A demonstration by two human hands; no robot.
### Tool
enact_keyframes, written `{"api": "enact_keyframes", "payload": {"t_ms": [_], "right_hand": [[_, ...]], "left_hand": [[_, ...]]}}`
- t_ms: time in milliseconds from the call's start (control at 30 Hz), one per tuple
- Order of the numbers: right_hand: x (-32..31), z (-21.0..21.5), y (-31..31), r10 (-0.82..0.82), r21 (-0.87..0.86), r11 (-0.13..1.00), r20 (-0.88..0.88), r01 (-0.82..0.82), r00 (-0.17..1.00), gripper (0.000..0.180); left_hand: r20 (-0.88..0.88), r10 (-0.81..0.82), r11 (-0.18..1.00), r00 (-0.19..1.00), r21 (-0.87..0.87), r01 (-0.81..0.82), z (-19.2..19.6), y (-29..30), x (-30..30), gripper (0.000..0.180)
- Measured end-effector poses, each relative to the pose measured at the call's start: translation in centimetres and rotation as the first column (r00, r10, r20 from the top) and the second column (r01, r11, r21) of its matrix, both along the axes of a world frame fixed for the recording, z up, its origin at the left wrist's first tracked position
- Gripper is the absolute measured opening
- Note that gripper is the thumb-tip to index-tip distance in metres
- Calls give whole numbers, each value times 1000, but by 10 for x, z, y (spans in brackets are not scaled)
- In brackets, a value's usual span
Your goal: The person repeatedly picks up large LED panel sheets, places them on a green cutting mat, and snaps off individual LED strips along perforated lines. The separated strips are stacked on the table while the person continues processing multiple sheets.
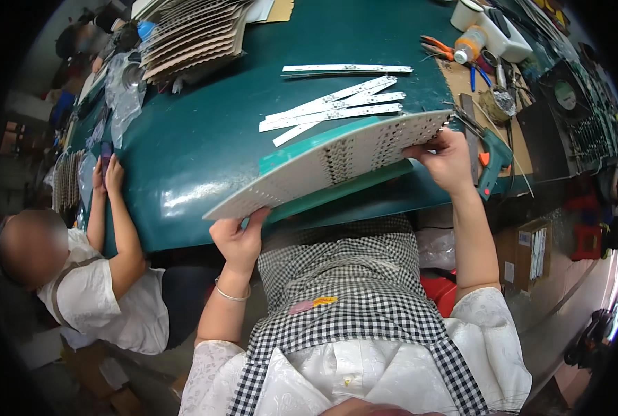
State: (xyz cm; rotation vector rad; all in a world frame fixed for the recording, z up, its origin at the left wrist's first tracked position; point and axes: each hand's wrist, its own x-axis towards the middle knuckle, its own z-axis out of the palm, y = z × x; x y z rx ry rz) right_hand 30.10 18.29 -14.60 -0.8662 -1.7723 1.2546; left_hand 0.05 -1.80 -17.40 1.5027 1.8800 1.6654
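Observation:
Between my hands a large pale circuit board panel (302, 163), dotted with rows of small dark parts and holes, is held tilted above the table's near edge. My left hand (241, 239) pinches its lower left corner, and my right hand (444, 159) grips the right end with thumb and fingers. Under and behind the panel shows a bright green sheet or tray (336, 191), partly covered by it. Just beyond lie several narrow white circuit board strips (336, 111), some crossing each other. One more long strip (347, 69) lies farther back.
A green table (205, 132) spreads ahead. Stacked corrugated cardboard sheets (194, 38) stand at the back left. On the right are a glue gun (492, 163), orange-handled pliers (437, 48), a bottle (469, 45) and a metal-coloured roll (497, 104). A co-worker (108, 277) sits at left holding a phone-like object.

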Motion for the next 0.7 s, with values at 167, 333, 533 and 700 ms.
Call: {"api": "enact_keyframes", "payload": {"t_ms": [167, 333, 533, 700], "right_hand": [[-1, -8, -8, -32, 239, 970, -76, 49, 997, 21], [3, 5, 7, 107, -80, 991, -9, -107, 994, 34], [4, -3, 4, 27, 170, 985, 48, -35, 998, 32], [-2, -21, -6, -72, 467, 879, -59, 91, 996, 14]], "left_hand": [[-98, 28, 994, 995, 109, -17, -7, 0, 4, 13], [-65, 51, 998, 997, 30, -49, -4, 1, 1, 12], [-90, 70, 995, 993, 75, -63, -9, 2, 4, 15], [-197, -12, 971, 980, 232, 59, -13, 1, 12, 14]]}}
